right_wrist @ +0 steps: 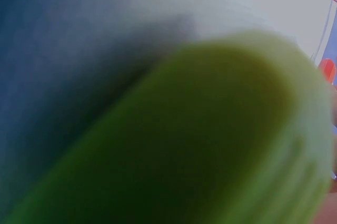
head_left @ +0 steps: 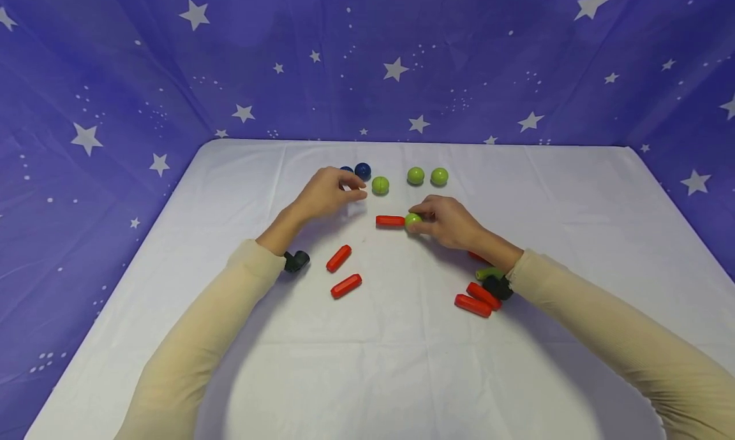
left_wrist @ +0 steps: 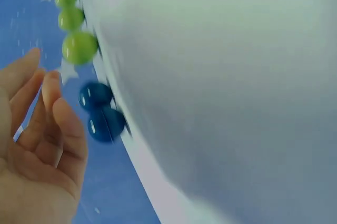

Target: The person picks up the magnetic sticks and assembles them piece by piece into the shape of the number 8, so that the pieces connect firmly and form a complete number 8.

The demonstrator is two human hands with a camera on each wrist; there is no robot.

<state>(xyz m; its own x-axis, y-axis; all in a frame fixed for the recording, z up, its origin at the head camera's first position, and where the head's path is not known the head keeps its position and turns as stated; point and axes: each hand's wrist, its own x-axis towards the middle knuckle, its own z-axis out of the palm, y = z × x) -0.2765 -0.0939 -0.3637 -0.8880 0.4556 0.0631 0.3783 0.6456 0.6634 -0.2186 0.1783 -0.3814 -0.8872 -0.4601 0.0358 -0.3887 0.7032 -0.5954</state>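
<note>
My right hand (head_left: 450, 223) pinches a shiny green ball (head_left: 413, 222) between thumb and fingers. The ball touches the right end of a red stick (head_left: 390, 221) lying on the white table. My left hand (head_left: 330, 192) hovers with loosely bent fingers and nothing between them. Just beyond its fingertips sits another green ball (head_left: 380, 185). Two dark blue balls (head_left: 363, 171) stand side by side behind that hand, one partly covered by it. In the left wrist view the blue balls (left_wrist: 107, 124) show in full.
Two more green balls (head_left: 416, 176) stand farther back. Two red sticks (head_left: 346, 286) lie at front left. By the right wrist lie several red sticks (head_left: 473, 305) and a green piece (head_left: 487, 273), which looms blurred in the right wrist view. A starry purple cloth (head_left: 344, 57) surrounds the table.
</note>
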